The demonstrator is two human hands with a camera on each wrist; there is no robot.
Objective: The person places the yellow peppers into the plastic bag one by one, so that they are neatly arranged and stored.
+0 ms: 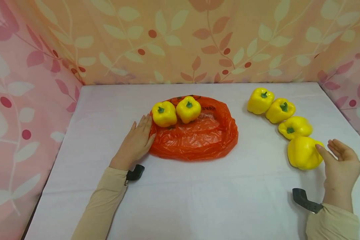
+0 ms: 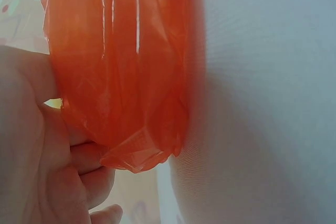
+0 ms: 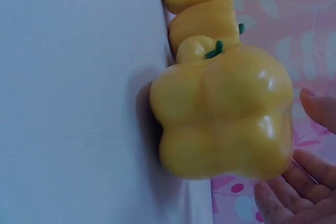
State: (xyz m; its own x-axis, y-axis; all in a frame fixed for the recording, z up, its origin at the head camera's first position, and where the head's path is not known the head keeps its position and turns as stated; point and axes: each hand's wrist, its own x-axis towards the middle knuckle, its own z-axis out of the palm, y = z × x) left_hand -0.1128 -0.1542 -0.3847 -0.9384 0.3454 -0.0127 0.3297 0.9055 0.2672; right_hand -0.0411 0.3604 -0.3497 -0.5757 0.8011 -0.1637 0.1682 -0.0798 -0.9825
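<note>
An orange-red plastic bag (image 1: pixel 195 140) with its rim spread out lies mid-table, dark print showing near its far side. Two yellow bell peppers (image 1: pixel 164 114) with green stems sit on its far left part. Against the bag's left side rests my left hand (image 1: pixel 134 141), fingers extended; in the left wrist view the bag (image 2: pixel 126 66) hides some fingertips. At the right, beside the nearest yellow bell pepper (image 1: pixel 304 152), is my right hand (image 1: pixel 343 165), its fingers loosely bent. In the right wrist view the thumb stands apart from this pepper (image 3: pixel 226 114); whether other fingers touch it I cannot tell.
Three more yellow bell peppers (image 1: pixel 280 110) continue the slanting row from the nearest pepper toward the table's far right. A white cloth (image 1: pixel 198 200) covers the table. Patterned curtains (image 1: pixel 174 40) close off the back and both sides.
</note>
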